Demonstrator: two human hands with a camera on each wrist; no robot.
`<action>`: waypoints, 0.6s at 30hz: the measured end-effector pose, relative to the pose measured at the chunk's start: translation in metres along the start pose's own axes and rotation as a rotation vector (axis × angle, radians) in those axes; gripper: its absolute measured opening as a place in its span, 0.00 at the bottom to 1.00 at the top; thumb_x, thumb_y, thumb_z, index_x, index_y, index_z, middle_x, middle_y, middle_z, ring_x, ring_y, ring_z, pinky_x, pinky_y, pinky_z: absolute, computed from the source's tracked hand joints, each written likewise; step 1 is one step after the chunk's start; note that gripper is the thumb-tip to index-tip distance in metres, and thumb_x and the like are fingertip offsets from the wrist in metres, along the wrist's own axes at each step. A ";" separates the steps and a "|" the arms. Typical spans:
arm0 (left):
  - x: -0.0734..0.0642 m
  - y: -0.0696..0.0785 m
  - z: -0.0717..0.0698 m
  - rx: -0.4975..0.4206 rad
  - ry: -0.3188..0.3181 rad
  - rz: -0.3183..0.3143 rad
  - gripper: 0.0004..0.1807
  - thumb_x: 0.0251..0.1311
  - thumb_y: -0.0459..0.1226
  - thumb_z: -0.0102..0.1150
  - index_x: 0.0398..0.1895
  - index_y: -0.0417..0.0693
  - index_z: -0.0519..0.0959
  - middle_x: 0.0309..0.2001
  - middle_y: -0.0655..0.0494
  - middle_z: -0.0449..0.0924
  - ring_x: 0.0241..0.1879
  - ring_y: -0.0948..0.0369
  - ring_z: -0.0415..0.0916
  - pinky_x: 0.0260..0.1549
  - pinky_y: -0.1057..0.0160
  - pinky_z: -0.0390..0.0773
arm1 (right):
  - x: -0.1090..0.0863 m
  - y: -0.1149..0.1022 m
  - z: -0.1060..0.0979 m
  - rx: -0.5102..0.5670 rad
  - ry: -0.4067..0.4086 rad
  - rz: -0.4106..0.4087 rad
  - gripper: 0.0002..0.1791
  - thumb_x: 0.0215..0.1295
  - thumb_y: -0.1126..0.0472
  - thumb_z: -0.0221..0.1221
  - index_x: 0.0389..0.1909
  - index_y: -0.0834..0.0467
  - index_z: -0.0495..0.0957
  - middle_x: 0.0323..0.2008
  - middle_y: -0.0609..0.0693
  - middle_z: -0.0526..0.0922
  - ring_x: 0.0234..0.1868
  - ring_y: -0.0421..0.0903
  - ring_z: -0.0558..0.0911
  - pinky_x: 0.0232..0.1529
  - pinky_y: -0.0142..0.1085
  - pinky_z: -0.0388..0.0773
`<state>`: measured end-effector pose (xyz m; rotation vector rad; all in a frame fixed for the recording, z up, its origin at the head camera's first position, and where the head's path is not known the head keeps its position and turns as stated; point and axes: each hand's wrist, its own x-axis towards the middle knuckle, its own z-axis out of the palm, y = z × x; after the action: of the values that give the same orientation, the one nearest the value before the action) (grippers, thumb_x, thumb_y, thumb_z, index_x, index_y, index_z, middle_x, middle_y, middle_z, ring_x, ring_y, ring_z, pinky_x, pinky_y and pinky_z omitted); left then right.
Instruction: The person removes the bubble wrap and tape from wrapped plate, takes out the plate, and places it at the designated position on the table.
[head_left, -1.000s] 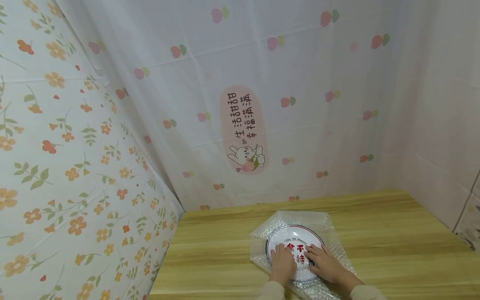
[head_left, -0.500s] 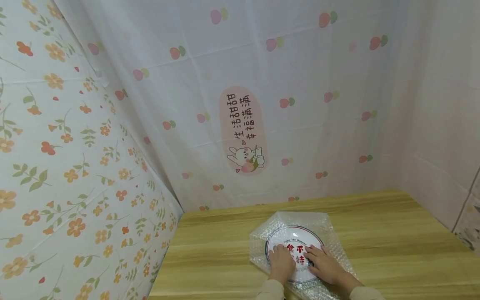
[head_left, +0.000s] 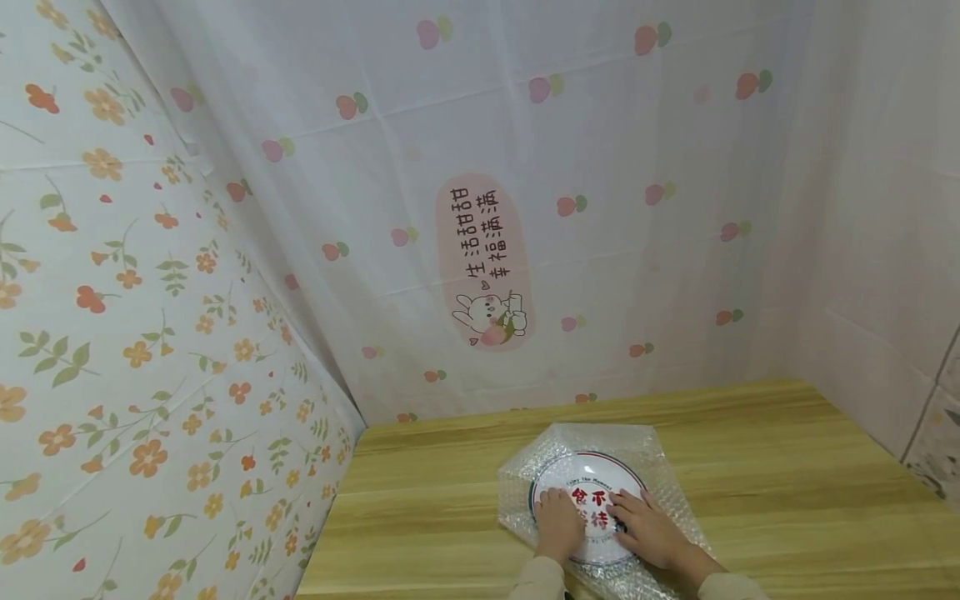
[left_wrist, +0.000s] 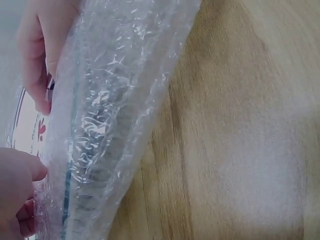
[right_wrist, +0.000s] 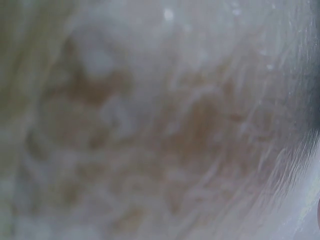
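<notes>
A round white plate (head_left: 600,546) with red characters and a dark rim lies on a sheet of bubble wrap (head_left: 637,442) on the table. Part of the wrap is folded over the plate's near rim, as the left wrist view shows. My left hand (head_left: 558,523) is at the plate's left side, its fingers bent and pinching the bubble wrap. On the right, my right hand (head_left: 651,527) rests with fairly straight, spread fingers across the plate. Both hands cover parts of the print. Blurred bubble wrap (right_wrist: 150,100) fills most of the right wrist view.
The wood-grain table (head_left: 810,483) extends to both sides of the wrap. A flowered cloth (head_left: 172,333) hangs along the left, and a pale cloth (head_left: 615,275) with a rabbit print hangs behind the table's far edge.
My left hand has drawn slightly left and its fingers have bent more, uncovering more of the red print. The right hand, plate and wrap stay nearly in place.
</notes>
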<state>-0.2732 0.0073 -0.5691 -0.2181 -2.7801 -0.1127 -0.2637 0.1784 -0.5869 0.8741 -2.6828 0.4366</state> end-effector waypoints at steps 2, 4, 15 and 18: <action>0.000 0.000 0.000 -0.004 0.003 -0.003 0.17 0.38 0.44 0.63 0.29 0.43 0.74 0.28 0.52 0.67 0.34 0.56 0.65 0.32 0.60 0.66 | 0.000 0.000 -0.001 0.004 -0.003 0.004 0.22 0.54 0.54 0.57 0.45 0.65 0.76 0.50 0.60 0.74 0.53 0.61 0.69 0.51 0.58 0.56; 0.000 0.001 0.000 -0.003 0.012 -0.006 0.17 0.38 0.44 0.63 0.29 0.42 0.74 0.28 0.51 0.67 0.33 0.56 0.65 0.32 0.60 0.66 | 0.000 0.000 -0.001 0.010 -0.019 0.011 0.22 0.55 0.53 0.57 0.46 0.65 0.75 0.50 0.60 0.73 0.53 0.61 0.69 0.52 0.59 0.56; 0.001 0.002 0.000 0.051 0.010 0.000 0.12 0.43 0.44 0.58 0.25 0.44 0.74 0.24 0.52 0.69 0.30 0.57 0.67 0.31 0.61 0.65 | -0.001 0.001 0.003 0.001 0.047 -0.012 0.22 0.56 0.52 0.56 0.45 0.65 0.76 0.49 0.60 0.74 0.52 0.61 0.69 0.52 0.58 0.56; 0.002 0.001 0.002 0.073 -0.005 0.005 0.12 0.45 0.44 0.56 0.25 0.44 0.75 0.24 0.52 0.70 0.30 0.57 0.67 0.31 0.61 0.65 | -0.003 0.003 0.006 -0.007 0.096 -0.056 0.22 0.59 0.50 0.53 0.45 0.64 0.75 0.51 0.58 0.73 0.54 0.58 0.69 0.55 0.55 0.53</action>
<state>-0.2754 0.0089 -0.5699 -0.2076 -2.7823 -0.0096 -0.2642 0.1798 -0.5938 0.9010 -2.5648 0.4438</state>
